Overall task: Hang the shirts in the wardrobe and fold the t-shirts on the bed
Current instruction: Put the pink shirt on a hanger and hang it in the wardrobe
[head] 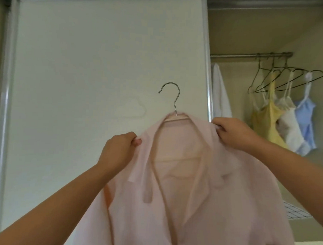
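A pale pink shirt [182,187] hangs open-fronted on a hanger with a metal hook [171,94], held up in front of the white wardrobe door [104,65]. My left hand [117,150] pinches the shirt's left shoulder, and my right hand [231,132] grips its right shoulder near the collar. The hanger's bar shows through the thin fabric. The hook is free in the air, well left of and below the wardrobe rail [251,55].
In the open wardrobe at the right, the rail carries several empty wire hangers [279,78] and yellow [268,122], white [290,127] and blue [306,120] strappy tops. A white garment [219,95] hangs by the door edge. A wire shelf [295,211] sits lower right.
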Motion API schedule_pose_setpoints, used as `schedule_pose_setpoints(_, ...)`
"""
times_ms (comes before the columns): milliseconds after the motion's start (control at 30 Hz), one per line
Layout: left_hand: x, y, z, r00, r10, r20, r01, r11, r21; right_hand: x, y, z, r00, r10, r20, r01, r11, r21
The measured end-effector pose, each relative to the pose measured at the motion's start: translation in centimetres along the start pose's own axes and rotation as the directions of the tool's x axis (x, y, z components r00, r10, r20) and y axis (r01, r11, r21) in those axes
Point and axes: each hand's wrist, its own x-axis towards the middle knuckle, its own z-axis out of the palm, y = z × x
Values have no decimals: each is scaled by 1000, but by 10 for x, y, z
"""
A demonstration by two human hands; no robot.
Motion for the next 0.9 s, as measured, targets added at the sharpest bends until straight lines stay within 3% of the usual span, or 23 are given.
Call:
schedule_pose_setpoints(100,10,13,14,998,22,52,-19,997,-73,-12,7,-13,995,36,95,-32,998,-48)
schedule_pose_setpoints(233,20,37,29,997,74,-21,-76,985,-152,-26,28,-32,993,121,4,-121,989,-80)
schedule_pose_setpoints(400,34,75,50,988,138,-64,-147,974,-174,-51,62,-51,972,234,36,-226,961,-160)
schedule_pose_setpoints(633,45,152,89,978,199,-65,-209,943,-257,-100,115,-93,912,407,42,-389,894,-221)
schedule_pose_setpoints(900,53,264,132,964,255,-70,-263,893,-367,-146,186,-150,864,502,-29,-488,822,-295)
